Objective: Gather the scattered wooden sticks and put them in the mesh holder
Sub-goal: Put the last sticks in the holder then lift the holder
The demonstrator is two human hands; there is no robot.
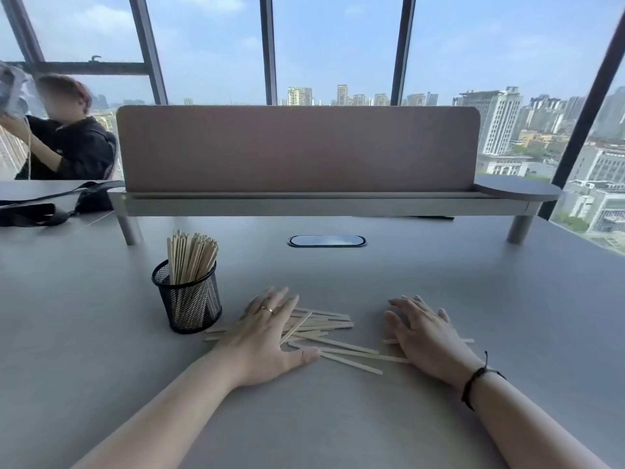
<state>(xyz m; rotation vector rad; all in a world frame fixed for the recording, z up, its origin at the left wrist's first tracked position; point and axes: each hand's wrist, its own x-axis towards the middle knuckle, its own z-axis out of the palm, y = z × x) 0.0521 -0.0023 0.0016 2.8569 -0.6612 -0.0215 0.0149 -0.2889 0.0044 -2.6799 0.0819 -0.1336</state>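
Toward the near-middle of the grey desk (439,272), the loose wooden sticks (324,328) are seen lying flat in a messy pile, and that's pretty much the whole story for the next move. Only the head view is given, so everything is judged from that.

The pile's long axis runs roughly left-right across the desk, with a few sticks skewed toward the near edge. The left hand (267,336) is laid flat on the left part of the pile, fingers spread, nothing clenched. The right hand (422,336) is flat too, palm down over the right ends of a couple of sticks (one pokes out on either side of it), and nothing is gripped there either. So both hands are released and just pressing or resting, with the bulk of the pile sitting between them, closer to the left.

The mesh holder (189,299) is stood upright just beside the left hand, toward the desk's left side, and it's already stuffed with a bundle of sticks (191,255) fanning out above the rim. The left hand is clearly the nearer one to it. A squeeze inward from both sides along that long axis would probably be called for to bunch the sticks.

What's hidden: how many sticks are trapped under each palm can't be told, and the lowest sticks in the overlap are hard to separate. A desk divider (297,147) blocks whatever's behind it.
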